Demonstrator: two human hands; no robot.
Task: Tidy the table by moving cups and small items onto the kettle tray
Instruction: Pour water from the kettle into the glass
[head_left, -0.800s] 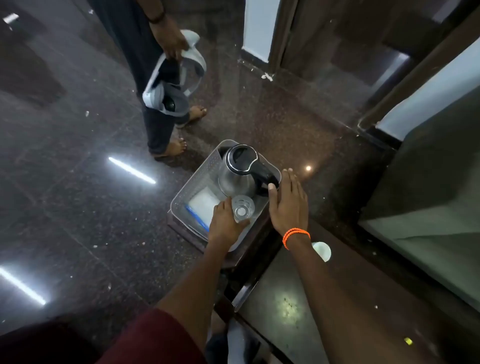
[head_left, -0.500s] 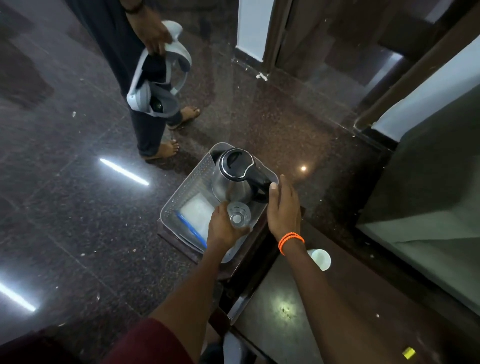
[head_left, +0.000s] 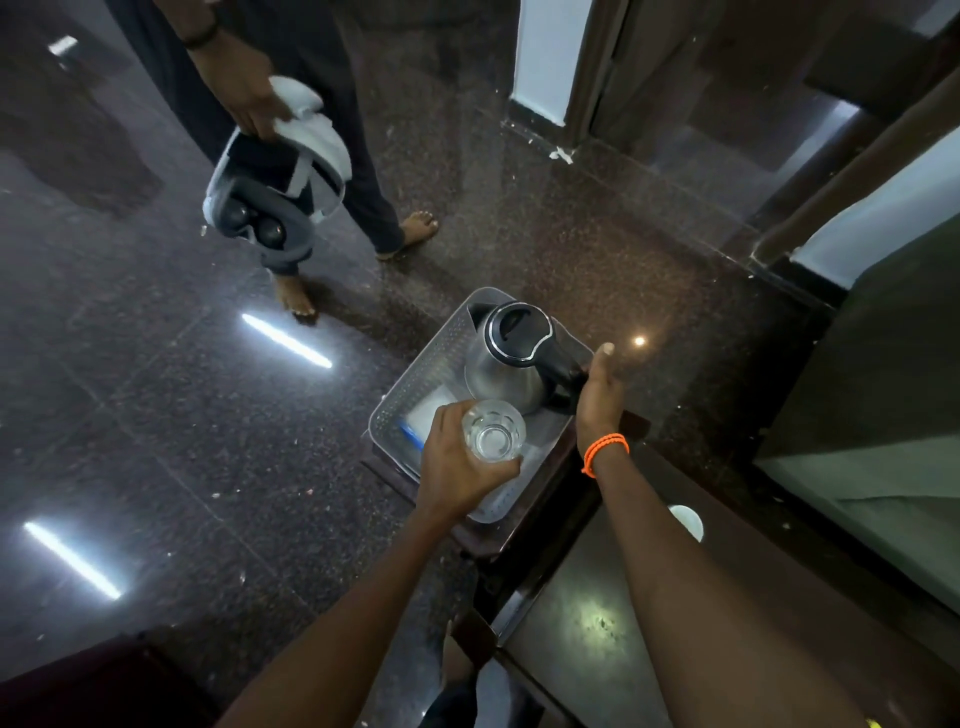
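The left hand (head_left: 457, 462) grips a clear glass (head_left: 492, 430) by its side, fingers curled round it, and holds it over the near part of the kettle tray (head_left: 415, 384); whether the glass touches the tray floor cannot be told. The tray is a pale perforated basket on the far-left end of a dark table (head_left: 597, 623). In its far part stands a steel kettle (head_left: 511, 358) with a black lid, its handle turned to the right. The right hand (head_left: 600, 387), with an orange band at the wrist, is wrapped round that handle with the thumb raised. A white packet (head_left: 434, 410) and a blue item (head_left: 410, 435) lie in the tray left of the glass. A small white cup (head_left: 687, 521) sits on the table, well apart to the right. Across the floor stands another person, barefoot, holding a white headset (head_left: 280, 171).
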